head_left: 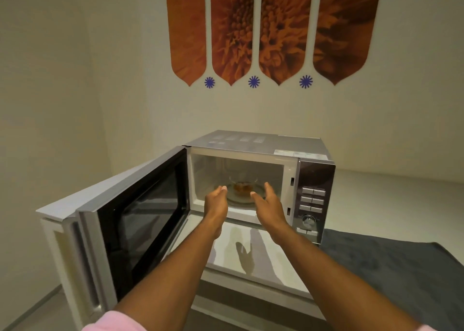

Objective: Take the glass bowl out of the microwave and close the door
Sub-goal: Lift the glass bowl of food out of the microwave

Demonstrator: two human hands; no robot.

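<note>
A silver microwave [256, 144] stands on a white table with its door [140, 217] swung wide open to the left. Inside, on the turntable, sits a small glass bowl [243, 183] holding something brown. My left hand [217, 200] and my right hand [268, 203] are stretched out at the mouth of the cavity, palms facing each other, one on each side of the bowl and a little in front of it. Both hands are open and hold nothing; neither touches the bowl.
The microwave's control panel [312, 200] with buttons and a knob is on its right. A dark grey cloth [391, 268] covers the table to the right. The white table edge [251, 278] lies below my arms. A wall with orange flower art is behind.
</note>
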